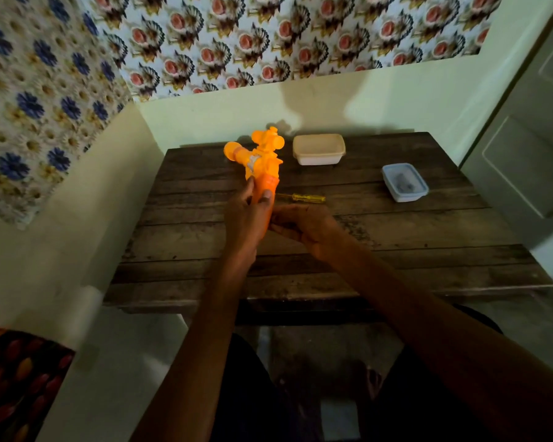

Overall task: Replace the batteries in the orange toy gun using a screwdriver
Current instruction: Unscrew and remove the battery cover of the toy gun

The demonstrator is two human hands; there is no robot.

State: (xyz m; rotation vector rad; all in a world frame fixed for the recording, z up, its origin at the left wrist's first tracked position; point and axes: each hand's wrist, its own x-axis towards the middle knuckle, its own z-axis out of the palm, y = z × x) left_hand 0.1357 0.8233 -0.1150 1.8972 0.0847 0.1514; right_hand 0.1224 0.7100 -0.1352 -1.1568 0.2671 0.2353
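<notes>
My left grip (248, 215) is wrapped around the handle of the orange toy gun (258, 157), thumb and fingers pinching it from both sides. I hold the gun above the middle of the wooden tabletop (396, 237), handle toward me, body away; its barrel runs up and left, the round muzzle facing the left wall. My right grip (304, 229) is curled at the handle's base, touching the left one; I cannot tell whether it pinches anything. The yellow screwdriver (302, 197) lies flat just beyond my right knuckles, long axis left to right. Farther back sit a cream tub (319, 149) and a lidded clear box (404, 182).
</notes>
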